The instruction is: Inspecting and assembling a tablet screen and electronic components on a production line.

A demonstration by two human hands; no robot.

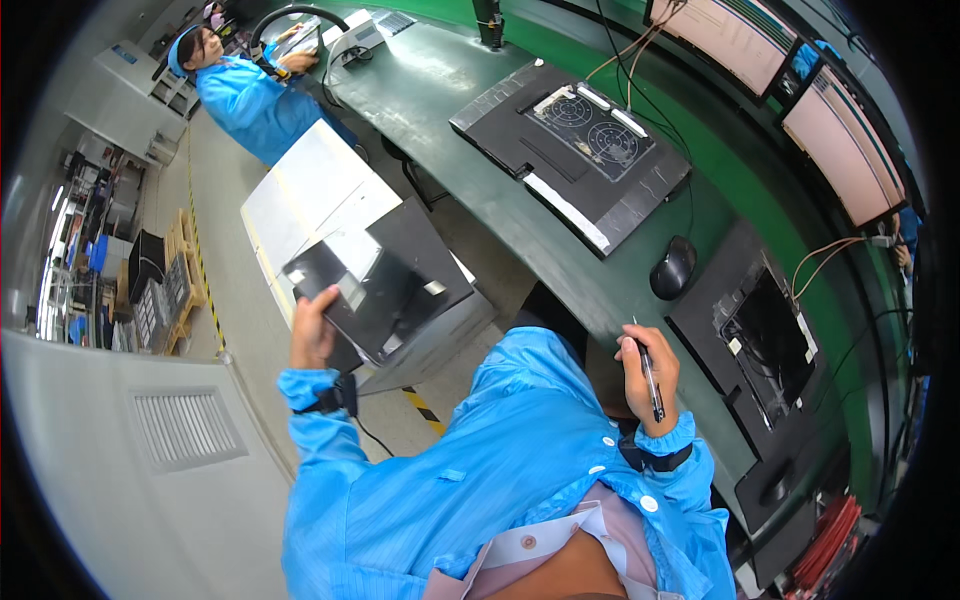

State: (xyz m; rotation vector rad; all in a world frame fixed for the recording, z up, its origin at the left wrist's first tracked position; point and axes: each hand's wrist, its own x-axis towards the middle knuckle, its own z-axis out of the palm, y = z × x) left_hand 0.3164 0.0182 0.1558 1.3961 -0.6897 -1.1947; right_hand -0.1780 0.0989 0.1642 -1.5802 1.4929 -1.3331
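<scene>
My left hand (pixel 314 335) is closed on the edge of a dark, glossy flat panel (pixel 392 285) with small pale tabs, slightly blurred. The panel is over a stack of dark sheets (pixel 425 240) on a box to the left of the bench. In my right hand (pixel 648 392), near the bench's front edge, is a pen (pixel 656 393), held upright between thumb and fingers. A black mouse (pixel 674 268) lies on the bench beyond that hand. To its right is a black fixture board (pixel 705 320) with a dark screen panel (pixel 775 335) on it.
Another black fixture (pixel 500 115) with two round target patterns lies farther along the green bench (pixel 450 170). Two monitors (pixel 725 45) stand behind, with loose cables about. White boards (pixel 310 195) lean by the box. A co-worker in blue (pixel 245 100) is at the far left.
</scene>
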